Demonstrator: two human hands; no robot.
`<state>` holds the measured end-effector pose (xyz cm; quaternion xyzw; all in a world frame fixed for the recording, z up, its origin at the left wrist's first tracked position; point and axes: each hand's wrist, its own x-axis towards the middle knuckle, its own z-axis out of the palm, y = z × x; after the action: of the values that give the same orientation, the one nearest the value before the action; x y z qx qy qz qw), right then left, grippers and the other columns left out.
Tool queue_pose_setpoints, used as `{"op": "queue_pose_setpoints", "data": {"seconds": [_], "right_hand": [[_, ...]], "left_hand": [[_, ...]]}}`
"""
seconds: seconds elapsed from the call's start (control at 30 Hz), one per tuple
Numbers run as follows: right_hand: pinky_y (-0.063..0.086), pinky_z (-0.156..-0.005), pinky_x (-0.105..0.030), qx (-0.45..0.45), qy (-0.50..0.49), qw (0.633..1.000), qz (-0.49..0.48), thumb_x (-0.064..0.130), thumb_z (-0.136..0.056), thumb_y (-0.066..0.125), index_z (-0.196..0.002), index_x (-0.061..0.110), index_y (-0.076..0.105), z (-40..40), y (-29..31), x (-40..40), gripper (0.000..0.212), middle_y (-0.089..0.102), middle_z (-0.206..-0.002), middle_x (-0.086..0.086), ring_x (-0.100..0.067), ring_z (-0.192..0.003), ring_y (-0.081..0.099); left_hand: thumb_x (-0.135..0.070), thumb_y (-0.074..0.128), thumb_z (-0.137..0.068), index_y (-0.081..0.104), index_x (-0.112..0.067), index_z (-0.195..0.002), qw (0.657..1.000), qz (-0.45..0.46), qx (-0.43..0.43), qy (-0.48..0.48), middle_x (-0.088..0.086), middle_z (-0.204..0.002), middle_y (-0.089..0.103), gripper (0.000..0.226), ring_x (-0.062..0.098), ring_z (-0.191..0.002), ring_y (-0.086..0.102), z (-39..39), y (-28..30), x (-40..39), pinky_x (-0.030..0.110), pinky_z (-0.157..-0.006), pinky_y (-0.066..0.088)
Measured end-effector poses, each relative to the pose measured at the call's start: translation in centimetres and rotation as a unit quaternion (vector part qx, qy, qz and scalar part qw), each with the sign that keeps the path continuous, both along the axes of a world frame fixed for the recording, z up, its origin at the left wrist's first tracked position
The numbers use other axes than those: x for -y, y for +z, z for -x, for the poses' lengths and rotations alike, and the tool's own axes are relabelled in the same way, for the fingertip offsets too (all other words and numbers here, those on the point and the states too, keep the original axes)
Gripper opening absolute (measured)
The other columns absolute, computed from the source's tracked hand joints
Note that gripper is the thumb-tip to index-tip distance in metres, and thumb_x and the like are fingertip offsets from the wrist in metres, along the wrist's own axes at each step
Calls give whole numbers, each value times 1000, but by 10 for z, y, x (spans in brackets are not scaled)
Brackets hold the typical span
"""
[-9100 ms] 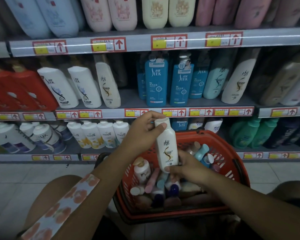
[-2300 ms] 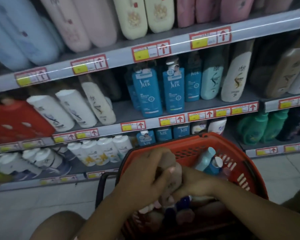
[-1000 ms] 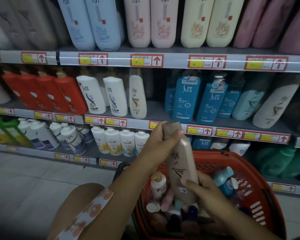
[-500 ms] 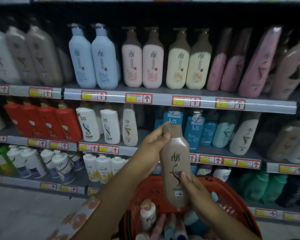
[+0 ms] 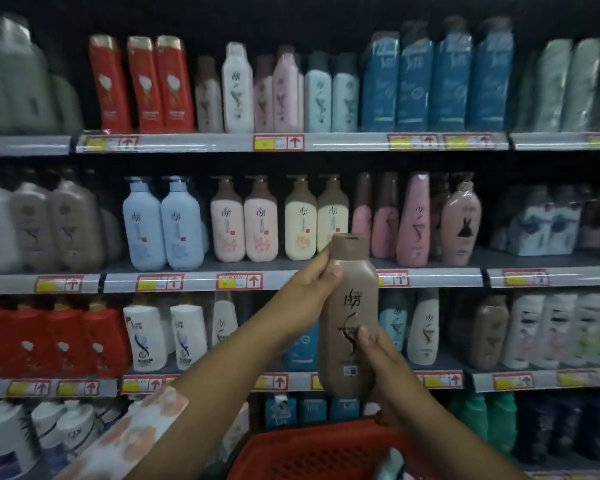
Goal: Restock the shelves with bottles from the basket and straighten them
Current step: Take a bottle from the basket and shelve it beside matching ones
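Both hands wrap the brown bottle (image 5: pixel 349 317), left hand (image 5: pixel 307 292) near the cap, right hand (image 5: pixel 383 362) at the base, upright above the red basket (image 5: pixel 312 452), not yet shelved, so restocking and straightening look unfinished.

brown bottle (image 5: pixel 349 317), red basket (image 5: pixel 312 452), floral sleeve (image 5: pixel 132 441)

The single head-worn camera is looking forward and roughly level at the store shelves (image 5: pixel 291 142), standing near them, so several tiers are filling the frame from 9 through 3 o'clock. The wide lens is bending the outer bottles. At 6 o'clock it is catching the red basket's rim (image 5: pixel 312 441) close below.
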<state>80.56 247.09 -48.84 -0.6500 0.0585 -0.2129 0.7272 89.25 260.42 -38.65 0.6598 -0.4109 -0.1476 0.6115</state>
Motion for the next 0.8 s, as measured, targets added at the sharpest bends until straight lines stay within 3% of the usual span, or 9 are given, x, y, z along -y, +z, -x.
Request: {"op": "queue_pose_setpoints", "data": {"seconds": [0.1, 0.2, 0.37, 0.43, 0.57, 0.7, 0.8], "right_hand": [[53, -100, -51, 18, -15, 999, 22, 58, -87, 55, -128, 37, 57, 14, 18, 9, 46, 72, -122, 5, -14, -112, 68], [50, -104, -54, 23, -30, 997, 67, 73, -85, 57, -133, 45, 54, 32, 26, 26, 56, 68, -128, 7, -17, -121, 64], [51, -103, -52, 45, -39, 996, 68, 78, -78, 58, -135, 48, 51, 48, 25, 52, 65, 67, -131, 8, -17, -124, 62], [49, -104, -53, 44, -29, 996, 70, 81, -76, 58, -135, 50, 51, 46, 24, 50, 67, 66, -132, 8, -18, -126, 61], [48, -106, -53, 50, -1, 996, 70, 72, -83, 58, -133, 48, 52, 27, 31, 28, 56, 68, -129, 10, -14, -123, 62], [51, -104, -50, 50, 29, 996, 70, 65, -86, 56, -134, 44, 50, 8, 36, -4, 53, 69, -126, 9, -11, -118, 65], [55, -99, -42, 27, 37, 995, 85, 60, -88, 49, -132, 43, 49, 4, 32, -10, 48, 68, -124, 10, -8, -114, 66]], "left_hand": [[-43, 49, -103, 23, -57, -151, 1000, 6, 27, -3, -14, -159, 36, 57, 13, -140, 43, 11, 9, 13, 46, -117, 37], [-33, 50, -104, 18, -58, -151, 999, -1, 43, -13, -13, -157, 39, 61, 13, -137, 46, 24, 15, 29, 45, -115, 41], [-27, 52, -104, 37, -64, -139, 997, -10, 74, -35, -14, -142, 56, 53, 12, -132, 52, 38, 11, 40, 46, -109, 47], [-22, 52, -104, 39, -57, -143, 997, -5, 76, -32, -13, -139, 59, 54, 9, -130, 54, 39, 12, 34, 42, -109, 48], [-16, 53, -103, 41, -56, -138, 997, 14, 74, 3, -11, -135, 62, 54, 6, -125, 58, 34, 19, 7, 28, -101, 52], [-20, 57, -101, 41, -48, -148, 997, 15, 65, 40, -10, -136, 63, 56, 13, -125, 60, 15, 16, -25, 44, -102, 53], [-20, 60, -99, 43, -50, -146, 996, 21, 67, 50, -11, -135, 63, 57, 15, -125, 60, 9, 9, -33, 44, -98, 55]]}}
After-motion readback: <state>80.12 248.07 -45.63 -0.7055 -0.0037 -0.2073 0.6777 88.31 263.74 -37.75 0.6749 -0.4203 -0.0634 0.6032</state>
